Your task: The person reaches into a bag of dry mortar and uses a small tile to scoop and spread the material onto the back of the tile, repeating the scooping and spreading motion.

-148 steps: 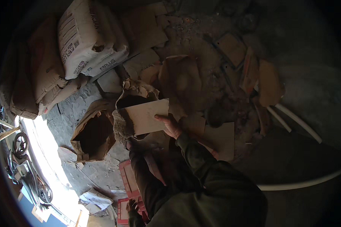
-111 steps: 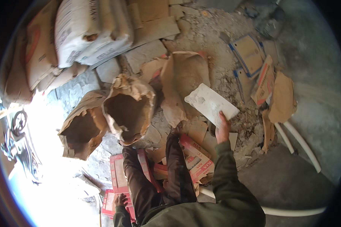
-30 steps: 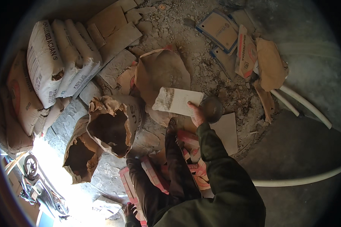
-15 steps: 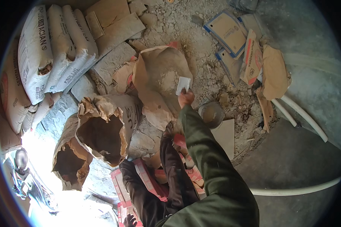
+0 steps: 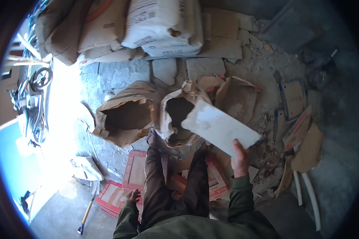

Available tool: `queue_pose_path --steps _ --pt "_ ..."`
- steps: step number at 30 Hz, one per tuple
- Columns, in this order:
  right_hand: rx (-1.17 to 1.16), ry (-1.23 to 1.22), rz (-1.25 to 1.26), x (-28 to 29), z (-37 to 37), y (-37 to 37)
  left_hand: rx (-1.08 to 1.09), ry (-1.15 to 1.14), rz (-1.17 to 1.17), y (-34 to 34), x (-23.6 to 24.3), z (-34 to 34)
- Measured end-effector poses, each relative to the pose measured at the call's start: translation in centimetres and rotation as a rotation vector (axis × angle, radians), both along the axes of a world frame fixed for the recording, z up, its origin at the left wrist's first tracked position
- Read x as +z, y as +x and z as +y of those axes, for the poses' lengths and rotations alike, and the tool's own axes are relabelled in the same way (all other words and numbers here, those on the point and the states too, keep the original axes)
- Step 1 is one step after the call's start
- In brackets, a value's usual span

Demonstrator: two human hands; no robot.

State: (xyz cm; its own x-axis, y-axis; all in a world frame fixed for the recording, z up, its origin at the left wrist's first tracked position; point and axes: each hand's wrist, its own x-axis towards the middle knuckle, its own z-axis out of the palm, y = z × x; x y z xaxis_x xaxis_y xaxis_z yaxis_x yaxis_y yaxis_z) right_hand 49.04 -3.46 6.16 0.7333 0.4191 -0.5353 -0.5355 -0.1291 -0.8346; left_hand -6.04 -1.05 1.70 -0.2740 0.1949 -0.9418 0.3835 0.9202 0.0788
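My right hand grips the near right end of a flat white rectangular piece, which looks like a tile or board, with the thumb on its upper face. The far left end of the piece has an uneven edge. That end overlaps the mouth of an opened paper sack from above; whether it touches is unclear. My left hand hangs low beside my leg, fingers apart and holding nothing, above red-edged boxes. Left of the first sack stands another opened sack. A third, torn-open paper sack holds pale powder.
Full sacks are stacked at the back. Rubble covers the floor on the right, near blue-edged cardboard and white pipes. A long-handled tool lies at the lower left. A bicycle is in the bright area.
My view has swung left. My right hand has drawn back from the powder-filled sack and raised the white piece, now over the middle opened sack. My left hand stays low and empty.
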Motion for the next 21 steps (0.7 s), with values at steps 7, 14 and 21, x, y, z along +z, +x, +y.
queue_pose_path --steps 7,14,21 --pt "0.715 0.031 -0.324 -2.8 18.9 -15.6 0.271 0.09 -0.027 -9.0 -0.2 -2.1" --pt "1.003 -0.364 -0.904 -16.5 29.1 -24.1 0.356 0.037 0.0 -13.2 1.2 -2.9" --pt "0.908 -0.563 -0.716 -15.7 31.3 -27.1 0.422 0.019 0.032 -15.9 0.6 -3.5"
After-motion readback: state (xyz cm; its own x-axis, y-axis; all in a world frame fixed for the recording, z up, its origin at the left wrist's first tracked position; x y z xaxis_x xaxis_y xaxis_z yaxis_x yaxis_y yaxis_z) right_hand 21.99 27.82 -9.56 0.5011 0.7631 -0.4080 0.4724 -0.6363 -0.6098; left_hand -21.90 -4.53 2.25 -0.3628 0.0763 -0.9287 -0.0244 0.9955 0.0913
